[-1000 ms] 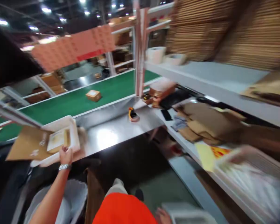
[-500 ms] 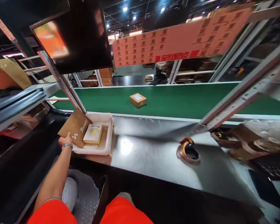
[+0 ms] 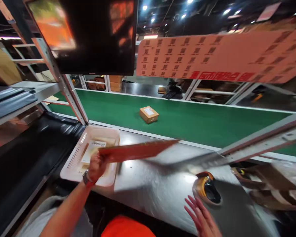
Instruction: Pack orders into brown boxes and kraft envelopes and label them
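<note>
My left hand grips one end of a flat brown cardboard piece, which is seen nearly edge-on and smeared by motion. It juts out to the right over the metal table. Below and behind that hand, a white plastic basket holds a pale box with "beauty" lettering. My right hand hovers over the table's front part with its fingers spread and nothing in them. Just beyond those fingers stands an orange and black handheld scanner or tape-roll-like device.
A green conveyor belt runs behind the table, carrying a small brown carton. Above hang a dark monitor and a pink board of printed codes. Metal posts flank the table. Cardboard and plastic wrap lie at the right.
My left hand has lifted the cardboard piece out of the basket's left side and swung it right over the table. My right hand has come into view. The camera has turned somewhat.
</note>
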`<state>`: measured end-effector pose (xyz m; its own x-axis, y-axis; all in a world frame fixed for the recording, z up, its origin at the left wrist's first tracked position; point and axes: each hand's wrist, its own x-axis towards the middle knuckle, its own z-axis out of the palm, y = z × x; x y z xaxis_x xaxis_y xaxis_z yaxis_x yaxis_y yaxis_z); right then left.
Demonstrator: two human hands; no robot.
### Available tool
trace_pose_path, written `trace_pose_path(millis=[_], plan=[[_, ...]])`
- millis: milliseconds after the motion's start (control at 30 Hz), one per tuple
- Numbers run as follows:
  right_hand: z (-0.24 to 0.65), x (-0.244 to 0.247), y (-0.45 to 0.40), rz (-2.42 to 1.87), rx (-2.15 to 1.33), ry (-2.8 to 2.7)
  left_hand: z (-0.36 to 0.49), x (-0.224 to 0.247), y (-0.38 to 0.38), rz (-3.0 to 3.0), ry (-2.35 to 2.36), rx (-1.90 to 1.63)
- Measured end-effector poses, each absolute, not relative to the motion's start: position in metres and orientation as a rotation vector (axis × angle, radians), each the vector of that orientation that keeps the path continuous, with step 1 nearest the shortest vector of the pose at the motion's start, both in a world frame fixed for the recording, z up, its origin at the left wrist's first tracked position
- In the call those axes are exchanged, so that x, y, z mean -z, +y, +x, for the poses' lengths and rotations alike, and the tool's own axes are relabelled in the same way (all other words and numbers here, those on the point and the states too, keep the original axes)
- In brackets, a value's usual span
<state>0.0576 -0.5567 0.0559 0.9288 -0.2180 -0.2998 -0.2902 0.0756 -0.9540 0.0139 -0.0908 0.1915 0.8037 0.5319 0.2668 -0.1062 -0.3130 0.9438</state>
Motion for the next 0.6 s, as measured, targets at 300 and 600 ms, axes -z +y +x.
trace_pose_path(millis=[300,600], plan=[[0.110,-0.074,-0.582,-1.656,0.186,0.415,0.064,-0.079,-0.271,1.663,0.396,-0.116],[0.126,-0.041,-0.628,-1.616,-0.087,0.492,0.087,-0.040,-0.342,1.607,0.584,-0.313]])
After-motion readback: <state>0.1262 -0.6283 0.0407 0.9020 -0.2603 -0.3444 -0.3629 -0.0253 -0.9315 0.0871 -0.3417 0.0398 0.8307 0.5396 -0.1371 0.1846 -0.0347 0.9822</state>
